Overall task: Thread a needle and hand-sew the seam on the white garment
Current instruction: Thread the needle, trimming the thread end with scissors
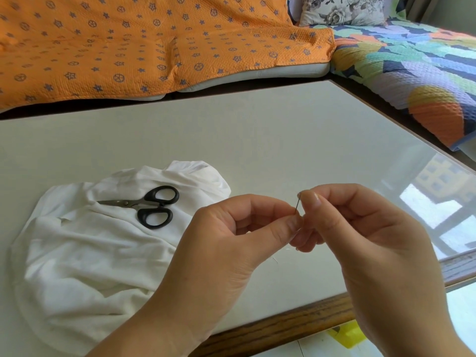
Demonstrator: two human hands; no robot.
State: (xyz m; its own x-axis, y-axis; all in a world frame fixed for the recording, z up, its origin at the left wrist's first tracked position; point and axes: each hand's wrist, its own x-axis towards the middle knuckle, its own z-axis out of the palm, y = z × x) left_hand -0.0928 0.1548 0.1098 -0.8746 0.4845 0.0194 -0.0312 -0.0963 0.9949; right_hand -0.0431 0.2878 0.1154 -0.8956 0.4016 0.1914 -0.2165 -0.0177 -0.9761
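Threading step, we judge; no sewing has started. We place everything off the white garment (90,240), which lies crumpled on the table (257,137).

Both hands are up off the table, to the right of the garment and clear of it. The left hand (231,233) is the nearer one to the garment; the right hand (365,228) is farther right.

The needle (298,203) sits between the two hands, right of the garment and not touching it. Its long axis is near upright, top tipped slightly to the right. The left hand pinches its lower end between thumb and forefinger, other fingers curled. The right hand's thumb and forefinger pinch at the upper end, where we take the eye to be. We cannot tell whether a thread tip is in that pinch; it is too fine.

A faint white thread (275,259) shows just below the hands, right of the garment. Where it runs we cannot tell.

Black-handled scissors (134,203) lie on top of the garment, on its upper part, blades pointing left and handles toward the hands.

The next move turns on the eye at the needle's top, touching the right fingertips. The thread end must meet it across the needle's axis while the left hand keeps the needle steady. The garment comes later, and the left hand is closer for it.
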